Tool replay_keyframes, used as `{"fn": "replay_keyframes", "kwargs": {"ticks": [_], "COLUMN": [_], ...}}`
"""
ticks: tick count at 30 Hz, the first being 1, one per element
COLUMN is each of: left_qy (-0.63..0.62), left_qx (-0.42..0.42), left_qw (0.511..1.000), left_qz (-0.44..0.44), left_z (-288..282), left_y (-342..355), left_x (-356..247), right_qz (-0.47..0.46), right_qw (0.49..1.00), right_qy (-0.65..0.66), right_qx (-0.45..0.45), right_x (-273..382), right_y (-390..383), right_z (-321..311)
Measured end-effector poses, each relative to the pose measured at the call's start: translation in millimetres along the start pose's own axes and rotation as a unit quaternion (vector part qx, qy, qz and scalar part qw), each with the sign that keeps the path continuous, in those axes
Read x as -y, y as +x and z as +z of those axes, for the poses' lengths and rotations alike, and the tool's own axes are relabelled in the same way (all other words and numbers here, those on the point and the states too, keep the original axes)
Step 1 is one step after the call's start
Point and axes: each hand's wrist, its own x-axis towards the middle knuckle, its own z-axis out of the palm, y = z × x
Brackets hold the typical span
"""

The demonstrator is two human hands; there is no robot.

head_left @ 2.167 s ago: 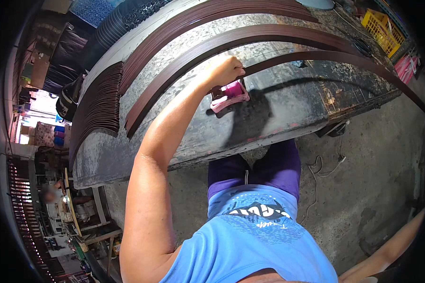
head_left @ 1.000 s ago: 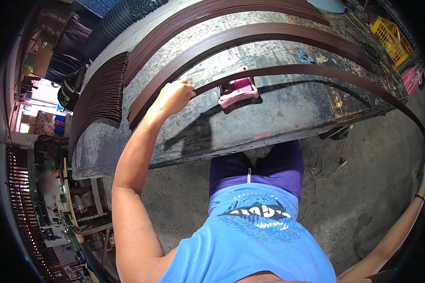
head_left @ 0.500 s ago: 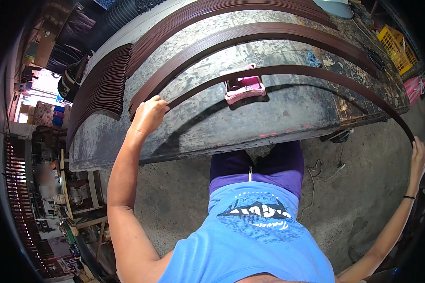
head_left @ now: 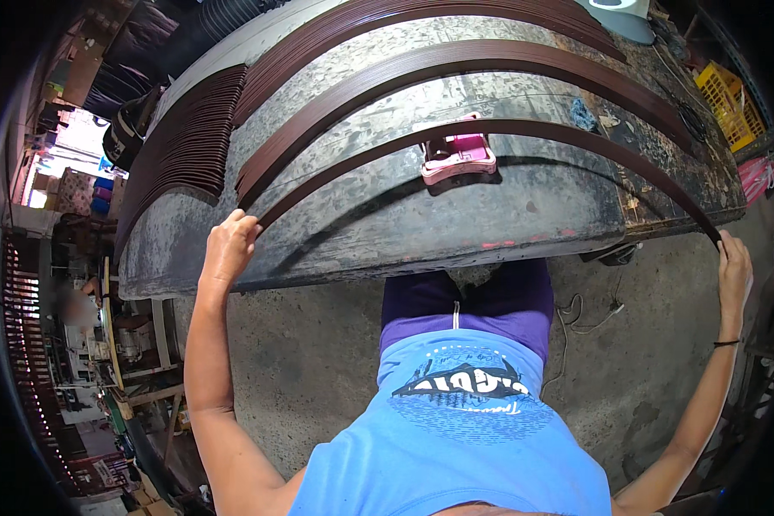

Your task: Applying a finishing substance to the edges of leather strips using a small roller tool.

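A long dark brown strip stretches between my two hands above the near part of the worktable, its shadow falling on the tabletop. My left hand is closed on the strip's left end, by the table's front left edge. Beyond the right end of the table, my right hand pinches the other end. Under the middle of the strip stands a pink tool with a dark inside, partly covered by it. Just behind lies a bundle of similar brown strips, close to my left hand.
Another bundle of brown strips lies at the back, and a row of stacked strips at the left. A blue scrap and a dark cable rest at the right. A yellow crate stands beyond. A white cord lies on the floor.
My left hand has moved left and toward me along with the strip's left end. My right hand has come inward to the left and slightly away from me, still holding the strip.
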Motion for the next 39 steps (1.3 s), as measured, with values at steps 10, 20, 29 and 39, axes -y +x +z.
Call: {"fn": "replay_keyframes", "kwargs": {"ticks": [10, 20, 29, 39], "left_qy": [0.026, 0.042, 0.069, 0.135], "left_qx": [0.009, 0.002, -0.011, -0.010], "left_qw": [0.995, 0.985, 0.965, 0.943], "left_qz": [-0.100, -0.170, -0.254, -0.303], "left_z": [-15.1, -30.9, -34.7, -36.2], "left_y": [-54.0, -105.8, -157.5, -235.9], "left_x": [32.4, 58.2, 93.0, 161.4], "right_qz": [-0.073, -0.147, -0.206, -0.249], "right_qw": [0.995, 0.982, 0.965, 0.952], "right_qy": [0.072, 0.118, 0.163, 0.175], "right_qx": [0.012, -0.002, -0.001, 0.026], "right_x": [70.9, 128.2, 182.0, 255.4], "right_y": [40.0, 77.9, 105.3, 138.0], "right_z": [3.8, 17.8, 28.5, 31.3]}}
